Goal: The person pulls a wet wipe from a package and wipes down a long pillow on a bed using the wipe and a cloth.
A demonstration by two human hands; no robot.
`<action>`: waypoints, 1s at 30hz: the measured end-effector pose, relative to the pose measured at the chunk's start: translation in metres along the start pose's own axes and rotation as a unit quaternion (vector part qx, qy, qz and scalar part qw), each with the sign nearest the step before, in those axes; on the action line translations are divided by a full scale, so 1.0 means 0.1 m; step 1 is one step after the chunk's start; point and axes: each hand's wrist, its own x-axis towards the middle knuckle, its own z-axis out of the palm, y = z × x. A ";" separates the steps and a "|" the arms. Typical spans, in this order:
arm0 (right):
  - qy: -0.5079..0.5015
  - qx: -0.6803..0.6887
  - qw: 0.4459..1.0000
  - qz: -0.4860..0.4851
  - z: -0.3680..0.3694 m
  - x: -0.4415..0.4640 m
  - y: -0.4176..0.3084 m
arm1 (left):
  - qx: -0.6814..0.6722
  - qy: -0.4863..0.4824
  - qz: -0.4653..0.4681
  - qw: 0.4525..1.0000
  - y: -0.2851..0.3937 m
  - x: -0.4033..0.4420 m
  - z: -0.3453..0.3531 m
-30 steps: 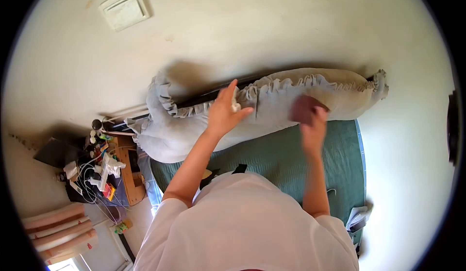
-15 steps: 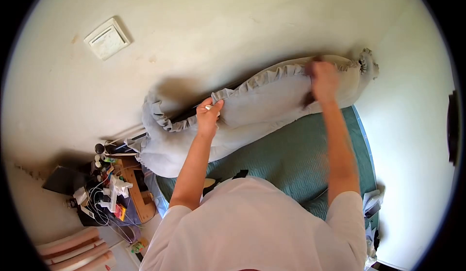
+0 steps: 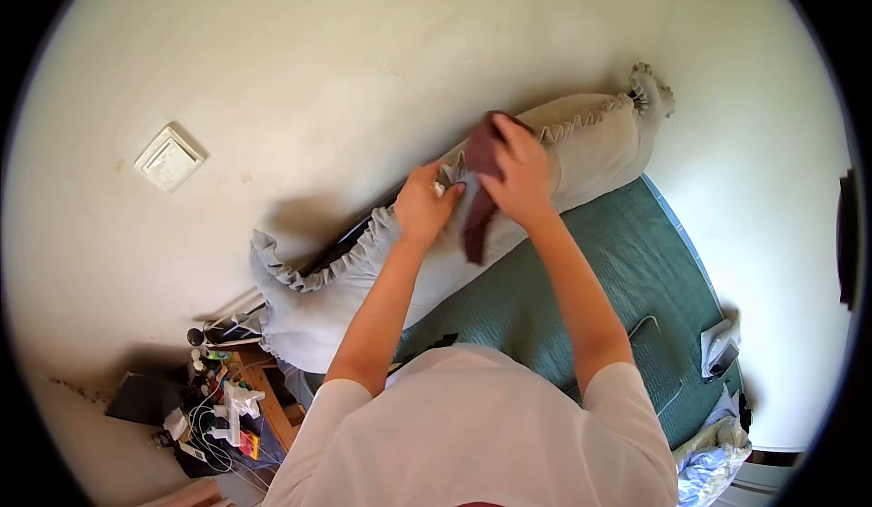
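A light grey fabric cover (image 3: 336,321) with a gathered, ruffled edge is drawn over a long headboard against the wall. Part of a dark frame (image 3: 350,233) shows behind its ruffle on the left. My left hand (image 3: 423,205) is closed on the ruffled edge near the middle, and a small white bit (image 3: 440,187) shows by its fingers. Just right of it, my right hand (image 3: 521,175) grips a dark maroon cloth (image 3: 478,234), which hangs down over the cover's front. The cloth is slightly blurred, and my right fingertips are partly hidden in it.
Below the cover lies a green quilted mattress (image 3: 590,243). A cluttered table (image 3: 259,389) with cables and a power strip stands at lower left. A light switch (image 3: 170,157) is on the wall. Folded fabric (image 3: 713,466) lies at lower right.
My right hand has moved left with the maroon cloth, from the cover's right part to beside my left hand. My left hand is farther right along the ruffle. The view has shifted.
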 end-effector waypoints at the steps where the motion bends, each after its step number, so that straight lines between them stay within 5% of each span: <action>1: -0.037 -0.026 0.997 -0.057 0.15 0.02 0.02 | -0.021 -0.070 -0.042 0.996 -0.03 0.03 0.06; 2: -0.034 -0.027 0.997 -0.057 0.29 0.01 0.08 | -0.056 0.017 0.040 0.997 -0.06 -0.04 0.11; 4: -0.191 -0.020 0.981 0.000 0.55 0.00 0.15 | -0.139 0.015 0.040 0.989 -0.26 -0.14 0.22; 5: -0.192 -0.020 0.981 -0.002 0.61 0.09 0.14 | -0.222 0.012 0.039 0.974 -0.32 -0.16 0.25; 7: -0.255 -0.040 0.947 0.193 0.71 0.27 0.14 | -0.242 -0.003 0.015 0.970 -0.31 -0.16 0.25; 8: -0.255 -0.042 0.947 0.191 0.81 0.30 0.23 | -0.303 0.002 0.056 0.951 -0.29 -0.15 0.29; 10: -0.070 -0.042 0.952 0.296 1.12 0.27 0.57 | -0.357 0.011 0.098 0.929 -0.32 -0.18 0.26; 11: 0.048 0.195 0.880 0.431 1.18 0.37 0.86 | -0.321 -0.027 0.103 0.941 -0.38 -0.23 0.22; 12: 0.160 0.415 0.725 0.526 1.16 0.44 1.11 | -0.284 -0.065 0.109 0.950 -0.43 -0.23 0.17; 13: 0.151 0.542 0.626 0.539 0.77 0.60 1.07 | -0.281 -0.067 0.107 0.951 -0.45 -0.22 0.10; 15: 0.150 0.497 0.643 0.564 0.30 0.76 1.01 | -0.277 -0.007 0.035 0.960 -0.34 -0.22 -0.09; 19: -0.082 0.274 0.904 0.316 -0.03 0.32 0.69 | -0.033 -0.130 -0.035 0.990 -0.47 -0.16 -0.64; 20: -0.132 0.249 0.945 0.168 -0.05 0.16 0.53 | -0.050 -0.125 -0.013 0.991 -0.64 -0.21 -0.54; 21: -0.177 0.217 0.960 0.013 -0.05 0.04 0.32 | -0.050 -0.125 -0.015 0.991 -0.60 -0.25 -0.54; 23: -0.202 0.181 0.956 -0.110 -0.11 0.03 -0.25 | 0.019 -0.134 -0.060 0.989 -0.47 -0.32 -0.53; 29: -0.228 0.072 0.966 -0.098 0.55 -0.11 -0.38 | -0.080 -0.005 -0.041 0.996 -0.60 -0.39 -0.30; 30: -0.173 0.074 0.974 -0.123 0.61 -0.10 -0.39 | -0.080 -0.003 -0.039 0.996 -0.60 -0.36 -0.31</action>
